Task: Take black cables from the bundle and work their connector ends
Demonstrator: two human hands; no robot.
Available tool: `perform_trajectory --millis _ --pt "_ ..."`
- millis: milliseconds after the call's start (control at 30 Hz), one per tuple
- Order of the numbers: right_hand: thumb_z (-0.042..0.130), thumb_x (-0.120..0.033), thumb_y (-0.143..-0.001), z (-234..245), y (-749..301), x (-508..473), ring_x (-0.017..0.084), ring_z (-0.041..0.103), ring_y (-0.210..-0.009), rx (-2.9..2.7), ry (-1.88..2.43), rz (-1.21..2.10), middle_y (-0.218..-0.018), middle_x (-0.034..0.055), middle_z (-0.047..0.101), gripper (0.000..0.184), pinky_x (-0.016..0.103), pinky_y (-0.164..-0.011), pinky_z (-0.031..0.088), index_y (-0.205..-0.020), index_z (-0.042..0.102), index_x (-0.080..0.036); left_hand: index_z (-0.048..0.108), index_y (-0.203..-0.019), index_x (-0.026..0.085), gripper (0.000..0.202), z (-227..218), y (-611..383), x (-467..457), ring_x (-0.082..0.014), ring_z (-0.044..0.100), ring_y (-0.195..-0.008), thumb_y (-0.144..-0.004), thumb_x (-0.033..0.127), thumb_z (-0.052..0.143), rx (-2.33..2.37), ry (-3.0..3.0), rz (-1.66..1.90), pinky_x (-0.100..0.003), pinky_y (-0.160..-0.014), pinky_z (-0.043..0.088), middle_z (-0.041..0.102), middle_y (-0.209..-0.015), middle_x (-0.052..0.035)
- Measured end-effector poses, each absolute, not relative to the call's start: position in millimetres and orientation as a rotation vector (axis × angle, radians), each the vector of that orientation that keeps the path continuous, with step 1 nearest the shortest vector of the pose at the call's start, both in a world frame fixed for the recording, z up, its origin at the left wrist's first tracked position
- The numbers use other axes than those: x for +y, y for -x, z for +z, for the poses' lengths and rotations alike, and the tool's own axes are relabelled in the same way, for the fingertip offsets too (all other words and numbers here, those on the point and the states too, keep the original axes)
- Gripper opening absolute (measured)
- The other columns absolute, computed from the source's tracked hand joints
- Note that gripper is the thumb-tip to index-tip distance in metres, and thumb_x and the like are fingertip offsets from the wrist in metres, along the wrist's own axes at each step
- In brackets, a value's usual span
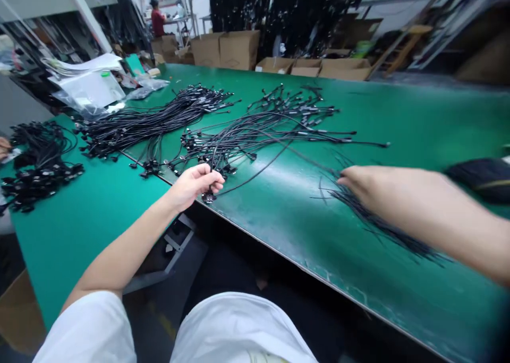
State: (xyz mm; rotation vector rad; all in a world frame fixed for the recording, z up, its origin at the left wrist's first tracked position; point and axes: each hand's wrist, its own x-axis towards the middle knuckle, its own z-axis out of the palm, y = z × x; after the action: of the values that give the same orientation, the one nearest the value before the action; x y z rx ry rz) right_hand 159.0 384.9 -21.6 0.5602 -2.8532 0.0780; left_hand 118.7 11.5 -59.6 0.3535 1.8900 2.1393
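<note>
My left hand [199,184] is closed in a pinch near the table's front edge, holding a black cable [258,165] close to its connector end [208,197]. That cable curves away to the right over the table. My right hand [360,185], blurred by motion, is above a bundle of thin black strips [382,222]; whether its fingers grip any is hidden. Just beyond my left hand, a loose pile of black cables [247,129] with small connectors spreads across the green tabletop [303,235].
Farther left lies another heap of black cables [147,121], with a third cable bunch [37,166] at the far left near another person's hand [5,148]. Papers and plastic bags [90,84] sit at the back left. Cardboard boxes [239,49] stand behind the table.
</note>
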Motion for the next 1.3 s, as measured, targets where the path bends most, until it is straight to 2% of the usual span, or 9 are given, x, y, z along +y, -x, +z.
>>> perform_trajectory --millis 167,267,400,500,633,800,967,1100,1300 --pt "0.049 -0.019 -0.094 -27 -230 318 0.015 0.061 -0.061 -3.169 -0.765 -0.127 -0.076 0.0041 0.066 0.017 0.026 -0.050 0.021 -0.080 0.058 -0.017 0.059 -0.099 0.019 0.020 -72 -160 88 -0.0194 0.059 -0.102 -0.096 0.036 0.048 2.277 -0.877 1.626 -0.031 -0.090 0.045 0.064 -0.112 -0.0071" --pt "0.048 -0.027 -0.096 -18 -234 315 0.015 0.060 -0.063 -3.057 -0.768 0.004 -0.076 0.0050 0.066 0.020 0.027 -0.050 0.018 -0.083 0.059 -0.017 0.058 -0.109 0.021 0.027 -80 -184 113 -0.0157 0.059 -0.073 -0.101 0.037 0.038 2.215 -0.987 1.381 -0.028 -0.073 0.046 0.065 -0.084 -0.0024" --pt "0.056 -0.047 -0.091 -17 -221 368 0.018 0.062 -0.072 -3.001 -0.638 0.198 -0.083 0.0047 0.068 0.029 0.026 -0.052 0.025 -0.088 0.061 -0.019 0.065 -0.102 0.017 0.032 -73 -188 107 -0.0089 0.037 -0.044 -0.098 0.043 0.047 1.741 -0.788 1.489 -0.023 -0.052 0.039 0.040 -0.052 0.0060" --pt "0.049 -0.049 -0.093 -35 -219 419 0.020 0.063 -0.080 -2.965 -0.591 0.498 -0.090 0.0043 0.070 0.032 0.027 -0.062 0.038 -0.093 0.064 -0.022 0.070 -0.093 0.015 0.026 -58 -178 86 -0.0033 0.017 -0.035 -0.093 0.038 0.059 1.306 -0.574 1.779 -0.016 -0.041 0.033 0.022 -0.045 0.0109" --pt "0.039 -0.049 -0.096 -69 -228 458 0.019 0.062 -0.071 -2.847 -0.358 0.910 -0.088 0.0050 0.069 0.037 0.031 -0.065 0.045 -0.098 0.066 -0.023 0.068 -0.108 0.010 0.028 -45 -171 63 -0.0007 0.001 -0.034 -0.087 0.029 0.067 1.158 -0.341 2.185 -0.009 -0.031 0.024 0.016 -0.048 0.0128" --pt "0.041 -0.041 -0.096 -90 -246 446 0.022 0.063 -0.076 -2.669 -0.238 0.707 -0.091 0.0072 0.068 0.030 0.033 -0.068 0.046 -0.105 0.065 -0.025 0.064 -0.115 0.012 0.030 -47 -168 72 -0.0010 0.027 -0.035 -0.089 0.027 0.064 1.164 -0.151 2.276 -0.009 -0.043 0.040 0.029 -0.054 0.0099" --pt "0.046 -0.025 -0.094 -83 -270 381 0.017 0.059 -0.059 -2.925 -0.736 0.337 -0.070 0.0048 0.065 0.025 0.028 -0.054 0.033 -0.079 0.065 -0.019 0.067 -0.106 0.019 0.032 -66 -173 121 -0.0155 0.066 -0.081 -0.087 0.045 0.065 1.604 -0.326 2.199 -0.023 -0.068 0.054 0.065 -0.089 -0.0041" --pt "0.048 -0.023 -0.095 -65 -267 347 0.015 0.062 -0.062 -3.040 -0.962 0.630 -0.075 0.0043 0.069 0.024 0.025 -0.055 0.032 -0.078 0.064 -0.018 0.068 -0.092 0.018 0.030 -85 -193 151 -0.0247 0.062 -0.105 -0.095 0.043 0.052 1.961 -0.854 1.770 -0.034 -0.091 0.047 0.067 -0.109 -0.0115" --pt "0.051 -0.033 -0.094 -69 -246 368 0.014 0.060 -0.077 -2.566 -0.547 1.488 -0.086 0.0024 0.066 0.019 0.024 -0.071 0.043 -0.089 0.063 -0.020 0.063 -0.090 0.020 0.025 -91 -202 148 -0.0181 0.059 -0.071 -0.098 0.038 0.048 1.824 -0.925 1.524 -0.031 -0.074 0.044 0.063 -0.080 -0.0050"
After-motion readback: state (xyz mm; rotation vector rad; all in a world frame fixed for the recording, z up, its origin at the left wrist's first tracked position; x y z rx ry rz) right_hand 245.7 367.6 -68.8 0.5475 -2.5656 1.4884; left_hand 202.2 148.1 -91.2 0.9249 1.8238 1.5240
